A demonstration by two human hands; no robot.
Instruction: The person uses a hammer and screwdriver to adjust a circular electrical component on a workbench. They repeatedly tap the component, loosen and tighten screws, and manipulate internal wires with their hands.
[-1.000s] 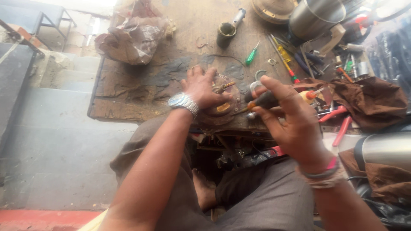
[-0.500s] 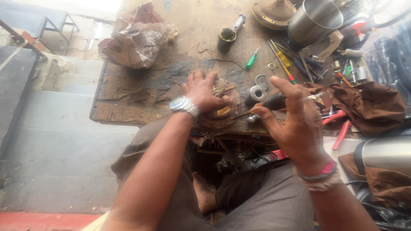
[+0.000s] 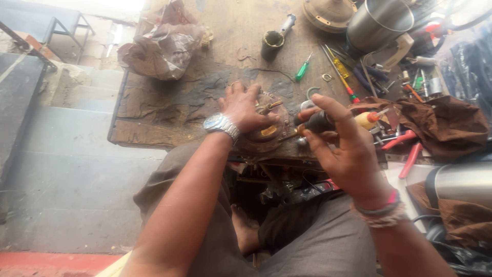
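Pressing round part [image 3: 266, 131] near bench edge, left hand [image 3: 243, 109] flat; right hand [image 3: 343, 154] gripping dark-handled tool [image 3: 320, 122]

Crumpled plastic bag [image 3: 165, 43], green screwdriver [image 3: 303, 68], steel pot [image 3: 378, 21] — brown cloth [image 3: 445, 124], red pliers [image 3: 405, 149]

My arms are bare, no sleeves down to the wrists; my left hand [image 3: 245, 106] has a silver metal watch w/ a pale blue dial and link band just behind it. My right hand [image 3: 344, 149] has a few stacked bands at the wrist: a pink/red one, a grey one, plus a braided beige thread band. Lower down I'm in grey-brown trousers, loose & creased over both thighs, w/ one bare foot showing between my legs, and a bit of pale yellow cloth at the bottom edge.
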